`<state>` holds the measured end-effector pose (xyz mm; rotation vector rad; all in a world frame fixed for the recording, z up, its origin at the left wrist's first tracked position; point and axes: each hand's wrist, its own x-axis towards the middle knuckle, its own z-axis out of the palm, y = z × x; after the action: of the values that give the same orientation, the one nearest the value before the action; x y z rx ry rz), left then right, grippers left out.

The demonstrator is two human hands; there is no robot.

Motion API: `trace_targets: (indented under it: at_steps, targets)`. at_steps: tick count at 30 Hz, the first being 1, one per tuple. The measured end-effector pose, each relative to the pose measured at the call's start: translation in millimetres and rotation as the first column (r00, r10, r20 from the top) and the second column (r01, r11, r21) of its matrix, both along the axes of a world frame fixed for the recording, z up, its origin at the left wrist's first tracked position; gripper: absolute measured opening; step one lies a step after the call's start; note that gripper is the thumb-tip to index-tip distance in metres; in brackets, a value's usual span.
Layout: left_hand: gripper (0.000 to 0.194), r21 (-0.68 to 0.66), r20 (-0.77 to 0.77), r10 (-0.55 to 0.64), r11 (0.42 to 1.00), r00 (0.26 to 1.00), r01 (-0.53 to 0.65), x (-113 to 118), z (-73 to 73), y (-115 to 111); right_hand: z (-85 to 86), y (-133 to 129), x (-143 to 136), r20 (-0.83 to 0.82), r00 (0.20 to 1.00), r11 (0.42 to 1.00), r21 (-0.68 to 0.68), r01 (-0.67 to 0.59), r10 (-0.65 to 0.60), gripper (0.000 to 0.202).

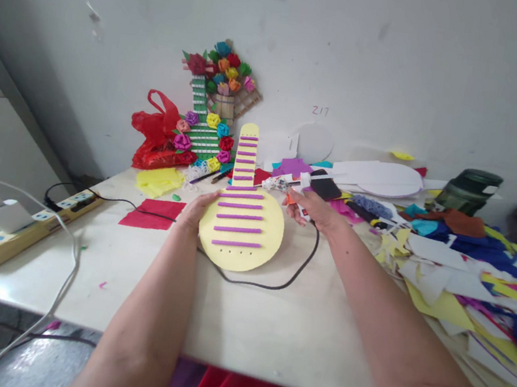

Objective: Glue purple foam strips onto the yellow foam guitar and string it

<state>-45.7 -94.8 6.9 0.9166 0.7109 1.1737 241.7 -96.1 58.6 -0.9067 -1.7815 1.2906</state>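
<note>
Number "217" [320, 111] on wall [408, 67] behind yellow guitar [238, 223]

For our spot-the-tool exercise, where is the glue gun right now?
The glue gun is near the middle of the head view, held in the right hand, just right of the yellow guitar-shaped cutout.

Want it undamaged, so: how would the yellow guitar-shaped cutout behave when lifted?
The yellow guitar-shaped cutout is probably light, since it looks thin and flat. It seems fairly stiff: with the left hand at its edge, it shows no sag. Its narrow neck may bend first.
</note>
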Motion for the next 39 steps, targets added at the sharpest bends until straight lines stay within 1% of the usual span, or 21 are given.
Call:
trace_targets:
  at_steps: [6, 10, 13, 16, 20, 24, 29, 35, 39]
  targets:
    - [0.039, -0.017, 0.032, 0.026, 1.000, 0.999, -0.025, 1.8, 2.5, -1.6, -3.6, 4.9, 3.6, -0.001, 1.000, 1.000, -0.017, 0.009, -0.009, 0.045]
    - [0.035, -0.032, 0.031, 0.026, 0.999, 0.999, -0.025, 2.3, 3.5, -2.6, -2.6, 4.9, 7.3, -0.006, 1.000, 0.998, -0.053, 0.028, -0.028, 0.043]
    - [0.037, -0.027, 0.037, 0.036, 0.999, 0.999, -0.035, 1.5, 2.9, -1.8, -1.5, 4.7, 8.7, -0.012, 0.999, 0.997, -0.067, 0.037, -0.038, 0.043]
    - [0.038, -0.007, 0.026, 0.040, 0.999, 0.999, -0.039, 0.2, 1.3, -0.6, -1.7, 5.1, 8.0, -0.025, 0.999, 0.998, -0.050, 0.030, -0.032, 0.043]
    - [0.036, 0.008, 0.013, 0.015, 1.000, 1.000, -0.015, -1.8, -2.1, 1.5, -2.5, 5.7, 4.7, -0.034, 0.999, 1.000, -0.019, 0.023, -0.024, 0.045]
    - [0.040, 0.011, 0.018, -0.002, 1.000, 1.000, 0.002, -2.8, -4.4, 3.1, -2.2, 4.4, 2.2, -0.022, 1.000, 1.000, 0.013, 0.011, -0.011, 0.045]
    - [0.041, 0.023, 0.022, -0.005, 1.000, 1.000, 0.005, -1.5, -2.8, 1.1, -2.2, 2.7, 0.8, -0.002, 1.000, 1.000, 0.016, 0.003, -0.003, 0.045]
    - [0.040, -0.011, 0.015, -0.002, 1.000, 1.000, 0.002, 0.3, 0.5, -2.3, -4.6, 5.3, 1.4, 0.005, 1.000, 1.000, 0.022, 0.003, -0.003, 0.045]
    - [0.041, -0.020, 0.025, -0.001, 1.000, 1.000, 0.001, -0.2, -0.3, -2.0, -4.7, 6.3, 2.9, 0.006, 1.000, 1.000, 0.027, 0.014, -0.014, 0.045]
